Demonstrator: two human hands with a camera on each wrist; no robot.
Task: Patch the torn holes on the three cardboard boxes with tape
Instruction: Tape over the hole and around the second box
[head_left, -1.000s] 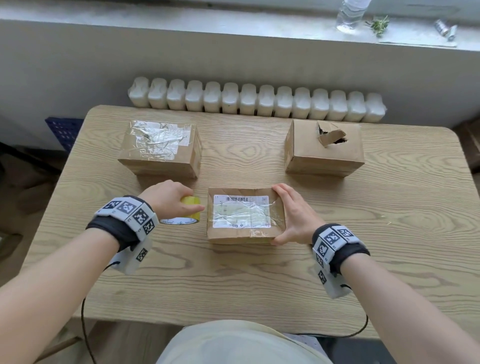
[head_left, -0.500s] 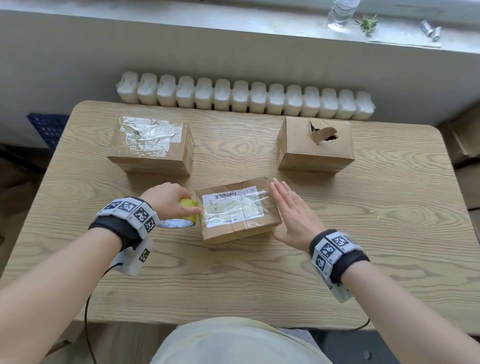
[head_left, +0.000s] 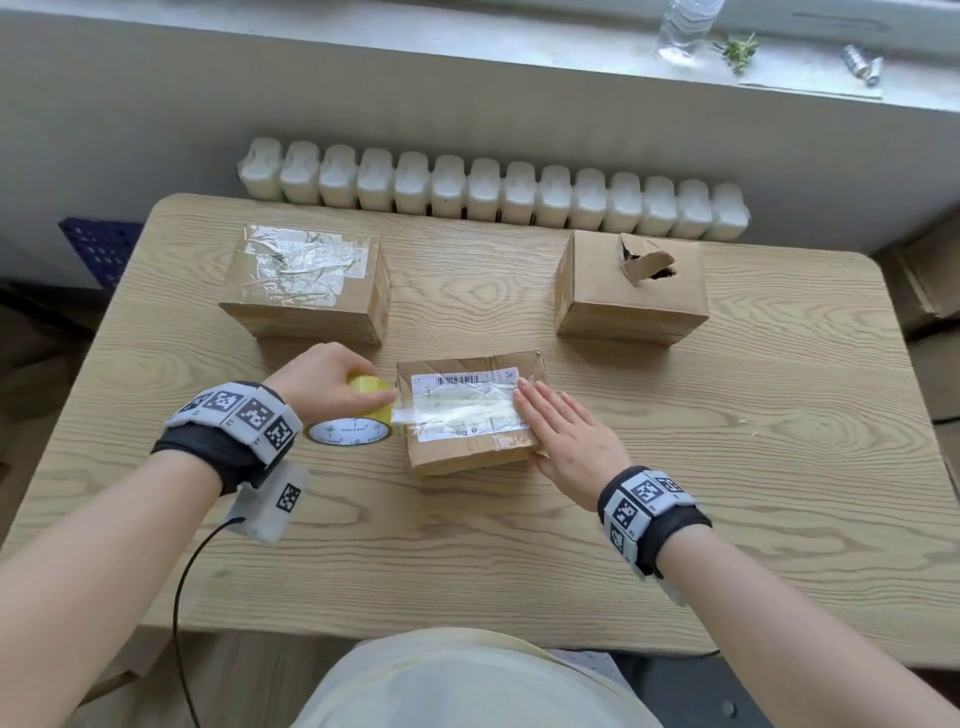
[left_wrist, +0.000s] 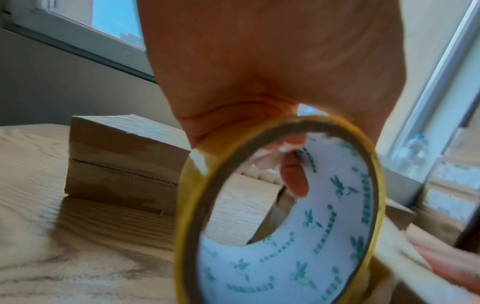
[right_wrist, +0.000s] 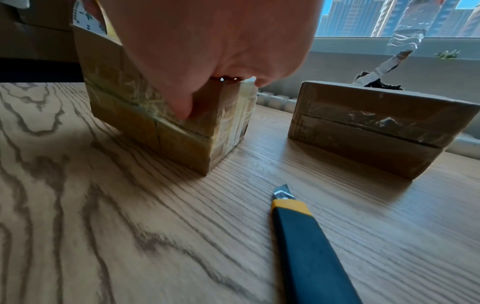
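Observation:
A small labelled cardboard box (head_left: 457, 452) lies in the middle of the table, a little askew. My left hand (head_left: 327, 387) grips a yellow tape roll (head_left: 363, 415) at the box's left edge; a strip of clear tape runs from the roll across the box top. My right hand (head_left: 566, 434) lies flat on the right part of the top, fingers straight, thumb on the front side (right_wrist: 182, 102). At the far left stands a box (head_left: 306, 296) covered with crinkled tape. On the far right box (head_left: 631, 301) a torn hole (head_left: 647, 262) shows, its flap sticking up.
A utility knife (right_wrist: 303, 242) with its blade tip out lies on the table (head_left: 753, 493) near my right wrist. A white radiator (head_left: 493, 195) runs behind the table. A bottle (head_left: 683, 26) stands on the window sill, and a blue crate (head_left: 98, 249) sits at the far left.
The middle box has turned slightly askew. My right hand left the box's right side, opened, and now lies flat on its top. The left hand still holds the roll.

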